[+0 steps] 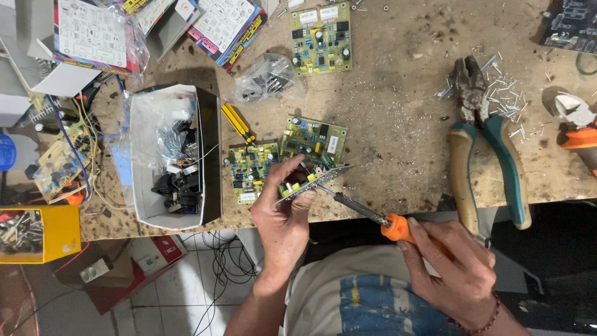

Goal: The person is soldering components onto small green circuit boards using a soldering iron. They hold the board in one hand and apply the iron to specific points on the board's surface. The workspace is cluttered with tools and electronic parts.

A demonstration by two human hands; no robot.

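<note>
Right, left hand [283, 211] is clamped on a small green circuit board [311, 182], held on edge just above the front lip of the tabletop [398, 124], fingers pinching its near end. Right hand [457, 267] is wrapped around the orange handle of a soldering iron [373, 218], tip touching the board's underside edge.

My read: joint work mid-air, so steadiness matters most. Brace the left wrist on the tabletop edge; keep the tip on one pad only, not bridging neighbours. Fingers sit close to the hot shaft, so keep them on the board's far end.

Two more green boards [280, 155] lie flat just behind the held one, a yellow-handled screwdriver [239, 123] beside them. Teal-handled pliers [485, 143] lie well to the right among clipped lead offcuts [507, 106]. An open parts box [171, 158] sits left.
</note>
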